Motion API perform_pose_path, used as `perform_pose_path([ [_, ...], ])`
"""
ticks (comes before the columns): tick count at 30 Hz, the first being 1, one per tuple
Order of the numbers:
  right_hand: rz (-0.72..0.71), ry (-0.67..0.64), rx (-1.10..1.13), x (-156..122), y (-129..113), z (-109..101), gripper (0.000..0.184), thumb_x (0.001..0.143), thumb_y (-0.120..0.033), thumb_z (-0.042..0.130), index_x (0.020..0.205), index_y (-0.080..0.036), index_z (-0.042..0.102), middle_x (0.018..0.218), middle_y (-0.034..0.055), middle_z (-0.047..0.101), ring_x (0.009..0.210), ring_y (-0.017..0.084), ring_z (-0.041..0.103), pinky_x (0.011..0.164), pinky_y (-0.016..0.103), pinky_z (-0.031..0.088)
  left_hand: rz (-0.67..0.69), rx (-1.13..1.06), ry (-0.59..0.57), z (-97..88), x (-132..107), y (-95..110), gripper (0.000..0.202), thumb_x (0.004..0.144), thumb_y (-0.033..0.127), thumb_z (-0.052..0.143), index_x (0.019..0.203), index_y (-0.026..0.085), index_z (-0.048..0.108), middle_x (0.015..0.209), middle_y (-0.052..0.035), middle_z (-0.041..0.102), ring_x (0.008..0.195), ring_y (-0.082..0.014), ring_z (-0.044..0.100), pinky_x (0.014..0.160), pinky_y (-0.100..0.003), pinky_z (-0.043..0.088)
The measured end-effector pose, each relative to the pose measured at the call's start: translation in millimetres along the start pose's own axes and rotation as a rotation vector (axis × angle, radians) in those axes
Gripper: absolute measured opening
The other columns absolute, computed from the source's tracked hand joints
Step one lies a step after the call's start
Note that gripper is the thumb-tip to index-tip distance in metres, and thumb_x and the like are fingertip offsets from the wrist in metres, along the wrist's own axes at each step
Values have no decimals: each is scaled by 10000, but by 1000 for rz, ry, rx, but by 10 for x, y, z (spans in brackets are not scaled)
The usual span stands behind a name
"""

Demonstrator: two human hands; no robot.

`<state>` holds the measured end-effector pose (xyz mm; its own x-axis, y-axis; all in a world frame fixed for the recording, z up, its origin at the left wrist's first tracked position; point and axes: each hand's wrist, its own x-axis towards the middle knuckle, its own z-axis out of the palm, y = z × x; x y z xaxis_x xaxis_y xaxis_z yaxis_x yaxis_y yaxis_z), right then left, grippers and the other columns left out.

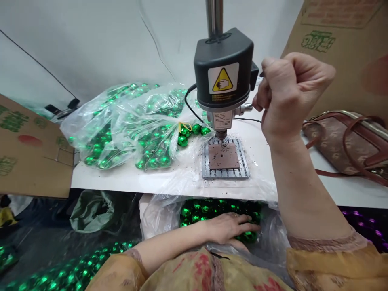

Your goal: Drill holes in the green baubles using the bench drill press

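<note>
One drill press (pixel 223 68), long axis vertical, pointing down. Right hand (pixel 287 93) fisted on feed lever (pixel 247 107). Left hand (pixel 233 228) fingers flat on green balls (pixel 206 208), too many to count.

Shiny green balls (pixel 151 133) in clear bags; black drill head (pixel 223 66) with yellow warning label (pixel 223 79); white table (pixel 263 161); brown patterned handbag (pixel 345 141); yellow sleeves (pixel 336 262) with red print.

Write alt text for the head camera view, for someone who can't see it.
A person's right hand is fisted on the metal side lever of a small black bench press on a white table, while the left hand rests on shiny green balls in a clear bag below.
</note>
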<state>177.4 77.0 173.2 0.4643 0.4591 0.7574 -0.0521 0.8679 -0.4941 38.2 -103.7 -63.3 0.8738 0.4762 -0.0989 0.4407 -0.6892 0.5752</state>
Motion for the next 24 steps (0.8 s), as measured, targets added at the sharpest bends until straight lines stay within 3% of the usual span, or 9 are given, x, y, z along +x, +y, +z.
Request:
perform_pose_path([
  [3,12,21,12,-10,5,1,463,788,-39,619,441,-206,362,368,-87,293,322,38,272,367,252,171,201,-138,139,-168,-3,-36,474,982,412,558,1442,305,527,1394,-65,639,1174,-230,688,938,-313,597],
  [6,20,27,3,-14,11,-8,478,803,-54,642,435,-191,369,364,-84,317,327,25,280,374,243,185,215,-28,607,-568,8,-291,290,939,183,517,1172,267,667,1073,-62,756,1021,-213,726,877,-339,617],
  [7,25,25,2,-13,13,-12,488,804,-69,657,434,-190,362,364,-85,316,328,23,284,373,241,192,135,50,788,-758,6,-435,259,912,135,514,1073,257,677,982,-53,756,964,-208,728,828,-342,621],
  [10,35,31,3,-13,24,-23,513,793,-116,705,428,-188,352,361,-87,305,326,18,283,365,240,197,-180,199,1001,-1394,-25,-974,296,885,41,455,1031,210,650,1006,-95,713,1008,-245,682,883,-417,579],
  [14,41,32,-4,-21,38,-29,531,782,-182,749,417,-181,363,357,-84,311,324,13,277,357,241,195,-708,412,854,-1991,-99,-1581,371,791,-7,563,1096,186,650,1158,-154,661,1137,-329,588,988,-498,497],
  [17,33,29,-8,-30,30,-26,550,767,-268,782,417,-181,367,358,-80,326,326,14,270,358,246,194,-769,387,745,-2114,-127,-1735,398,761,22,644,1118,195,662,1151,-147,650,1134,-352,585,974,-495,485],
  [20,22,19,-21,-39,8,-24,586,765,-370,786,432,-195,337,374,-78,313,339,24,256,371,270,190,-609,161,962,-2052,-96,-1625,423,791,166,734,1195,214,618,1141,-104,654,1080,-293,625,941,-428,515],
  [22,15,5,-49,-44,-1,-24,588,785,-418,765,445,-208,333,388,-75,294,352,38,248,383,293,197,-448,-171,1117,-1939,-40,-1442,464,835,322,748,1249,218,565,1085,-73,670,982,-229,654,850,-358,548],
  [24,9,-1,-74,-48,5,-28,574,805,-433,744,453,-219,343,397,-69,283,366,52,243,395,310,207,-300,-539,1122,-1787,38,-1229,506,870,463,718,1274,216,539,1063,-65,684,912,-192,669,764,-310,557],
])
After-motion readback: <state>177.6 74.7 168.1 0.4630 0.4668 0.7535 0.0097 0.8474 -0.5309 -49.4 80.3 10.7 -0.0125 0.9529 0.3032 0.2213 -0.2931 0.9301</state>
